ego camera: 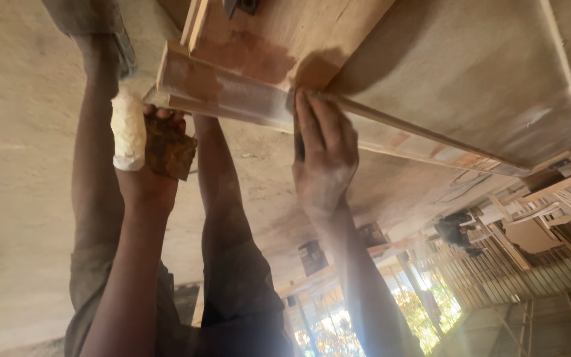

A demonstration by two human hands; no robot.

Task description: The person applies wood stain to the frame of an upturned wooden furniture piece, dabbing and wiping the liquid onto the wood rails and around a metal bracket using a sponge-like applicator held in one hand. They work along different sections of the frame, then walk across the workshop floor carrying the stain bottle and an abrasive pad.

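The view is upside down, looking back past my own legs. My left hand (150,149) is shut on a folded piece of brown sandpaper (170,151). One of its fingers is wrapped in white tape (128,131), and the hand sits just under the end of a wooden moulding (226,92). My right hand (324,155) lies on the same moulding further along, fingers together on its face and the thumb tucked behind the edge. The moulding runs along the edge of a large wooden panel (470,73) with reddish stain patches.
A bare concrete floor (14,172) fills the left side. My legs in dark shorts (239,291) are between the arms. At the right stand pale wooden chair frames (550,205) and slatted railings (497,271), with sunlit foliage beyond.
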